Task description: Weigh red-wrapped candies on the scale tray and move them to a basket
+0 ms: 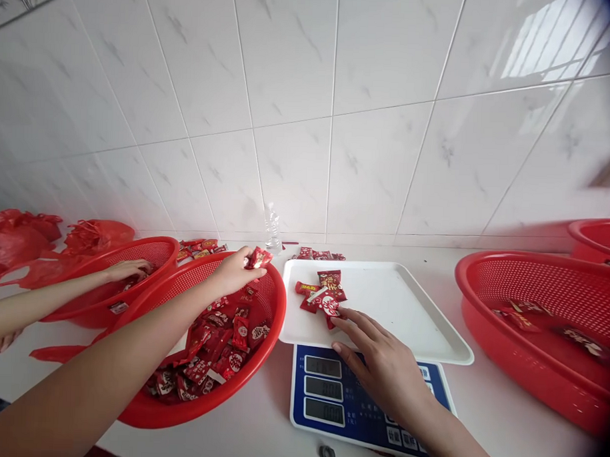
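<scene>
My left hand (pixel 233 274) is closed on small red-wrapped candies (pixel 260 258), raised over the far rim of a red perforated basket (pixel 277 301). Many red-wrapped candies (pixel 215 345) lie inside that basket. My right hand (pixel 385 354) reaches over the near edge of a white scale tray (pixel 407 312). Its fingers are stretched out and apart from the thumb, with the fingertips touching a red candy packet (pixel 328 304). Beside that packet lie a brown-red packet (pixel 330 281) and a red stick-shaped wrapper (pixel 305 288). Below the tray is the scale's blue panel (pixel 349 397).
Another person's hand (pixel 129 270) is inside a second red basket (pixel 159 250) at left. Red plastic bags (pixel 99 234) stand behind. A clear bottle (pixel 272 231) and loose packets (pixel 317 254) sit by the wall. At right, a large red basket (pixel 525 356) holds several packets.
</scene>
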`<state>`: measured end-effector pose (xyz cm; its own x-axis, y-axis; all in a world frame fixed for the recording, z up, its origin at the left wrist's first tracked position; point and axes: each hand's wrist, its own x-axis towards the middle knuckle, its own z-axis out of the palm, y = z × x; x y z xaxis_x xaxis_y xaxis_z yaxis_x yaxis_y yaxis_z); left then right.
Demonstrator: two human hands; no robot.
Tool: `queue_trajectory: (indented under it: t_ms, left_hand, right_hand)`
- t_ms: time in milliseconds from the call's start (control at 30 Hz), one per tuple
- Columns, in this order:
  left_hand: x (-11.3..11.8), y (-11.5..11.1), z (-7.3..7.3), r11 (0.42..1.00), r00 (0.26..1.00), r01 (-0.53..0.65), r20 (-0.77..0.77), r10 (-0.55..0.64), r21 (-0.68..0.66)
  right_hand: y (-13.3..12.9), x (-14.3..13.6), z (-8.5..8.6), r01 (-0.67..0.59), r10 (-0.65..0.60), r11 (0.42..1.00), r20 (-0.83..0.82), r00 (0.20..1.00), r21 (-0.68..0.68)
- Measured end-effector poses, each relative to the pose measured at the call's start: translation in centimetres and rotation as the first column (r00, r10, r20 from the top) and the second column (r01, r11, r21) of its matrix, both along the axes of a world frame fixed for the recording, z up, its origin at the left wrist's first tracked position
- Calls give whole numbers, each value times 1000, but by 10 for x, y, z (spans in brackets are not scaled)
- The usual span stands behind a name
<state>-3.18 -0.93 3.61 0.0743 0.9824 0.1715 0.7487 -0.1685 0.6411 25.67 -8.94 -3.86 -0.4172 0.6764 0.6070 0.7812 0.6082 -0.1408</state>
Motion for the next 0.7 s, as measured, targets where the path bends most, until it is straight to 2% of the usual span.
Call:
queue_trajectory:
  t_ms: [67, 167, 300, 400, 500, 633, 700]
  left_hand:
    - [18, 0, 7, 995, 995, 97, 33, -97, 9]
    - [47, 3, 8, 982, 982, 190, -3, -190, 5]
    - [71, 10, 5, 980, 972, 198, -130, -194, 21]
    - [78, 12, 4, 988, 971, 157, -180, -154, 2]
    - [79, 7, 4, 986, 973, 161, -162, -167, -47]
    - [80, -8, -1, 967, 966, 244, -72, -249, -73]
    - [80, -15, -5, 954, 950, 296, -86, -299, -50]
  right_hand:
    - [0, 0, 0, 3, -3, 1000, 9, 1000, -5]
    - [0, 1, -1, 4, -4, 1000, 22, 1000, -3]
    - [0, 1, -1, -9, 9, 1000, 30, 1000, 8]
    - [0, 1, 0, -13, 13, 1000, 17, 1000, 6]
    - [0, 1, 0, -11, 11, 1000, 10, 1000, 1]
    - [0, 1, 0, -14, 14, 1000, 4, 1000, 0]
    - [0, 1, 0, -18, 18, 1000, -6, 1000, 2]
